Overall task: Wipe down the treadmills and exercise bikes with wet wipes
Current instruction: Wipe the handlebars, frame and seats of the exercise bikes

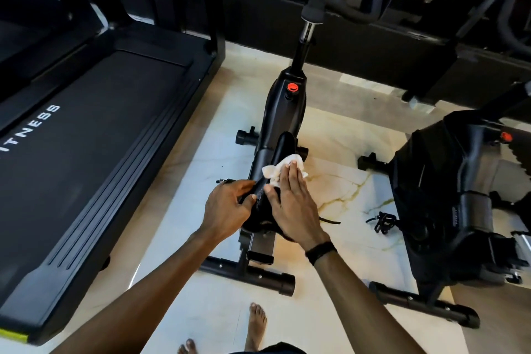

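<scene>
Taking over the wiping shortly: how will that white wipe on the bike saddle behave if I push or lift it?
The wipe looks floppy: it lies crumpled and bunched under the right hand, so it will probably fold rather than slide flat. It seems light, likely drooping if lifted by one corner. The left hand grips the saddle, suggesting the saddle may shift under pushing.

Small indoor gym. Treadmill (pixel 94 135) fills the left of the frame; one exercise bike (pixel 283 112) at centre, a second bike (pixel 448 181) at right. Polished marble-look floor (pixel 339 190); dark walls behind.
</scene>
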Action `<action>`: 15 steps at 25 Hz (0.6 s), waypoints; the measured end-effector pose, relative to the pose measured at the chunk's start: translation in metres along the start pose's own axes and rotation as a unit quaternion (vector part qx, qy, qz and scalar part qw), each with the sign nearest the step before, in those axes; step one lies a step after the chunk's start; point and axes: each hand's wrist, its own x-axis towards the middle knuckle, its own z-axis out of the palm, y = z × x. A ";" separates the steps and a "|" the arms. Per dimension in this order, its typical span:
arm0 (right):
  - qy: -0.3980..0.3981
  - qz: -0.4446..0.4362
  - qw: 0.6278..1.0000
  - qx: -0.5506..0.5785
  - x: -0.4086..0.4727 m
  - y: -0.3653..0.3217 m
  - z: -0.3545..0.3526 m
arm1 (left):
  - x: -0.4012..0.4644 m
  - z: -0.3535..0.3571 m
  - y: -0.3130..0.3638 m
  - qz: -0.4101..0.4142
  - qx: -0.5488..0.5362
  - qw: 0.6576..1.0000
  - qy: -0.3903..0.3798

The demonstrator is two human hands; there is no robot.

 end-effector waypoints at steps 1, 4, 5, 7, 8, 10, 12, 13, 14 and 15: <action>-0.011 0.004 1.000 0.015 0.015 0.003 -0.004 | 0.001 0.000 0.000 0.005 0.004 1.000 -0.001; -0.033 0.020 0.998 0.055 0.059 0.012 -0.010 | 0.000 0.000 0.001 -0.005 -0.008 1.000 -0.004; -0.038 0.022 0.997 0.067 0.072 0.013 -0.013 | -0.002 0.000 0.001 -0.011 -0.015 1.000 -0.002; -0.045 0.022 0.995 0.083 0.095 0.016 -0.022 | -0.003 0.000 0.001 -0.018 -0.024 1.000 0.008; -0.049 0.023 0.995 0.089 0.103 0.016 -0.028 | -0.004 0.001 0.001 -0.019 -0.027 0.999 0.010; -0.059 0.021 0.992 0.107 0.108 0.014 -0.039 | -0.005 0.001 0.000 -0.019 -0.036 0.999 0.012; -0.058 0.018 0.992 0.110 0.103 0.014 -0.040 | -0.005 0.002 -0.002 -0.015 -0.045 0.999 0.015; -0.057 0.019 0.993 0.101 0.096 0.014 -0.037 | -0.006 0.003 -0.003 -0.013 -0.049 0.999 0.015; -0.058 0.019 0.994 0.092 0.088 0.015 -0.033 | -0.006 0.004 -0.004 -0.011 -0.053 0.998 0.017; -0.060 0.015 0.995 0.083 0.077 0.015 -0.029 | -0.007 0.004 -0.006 -0.010 -0.056 0.998 0.018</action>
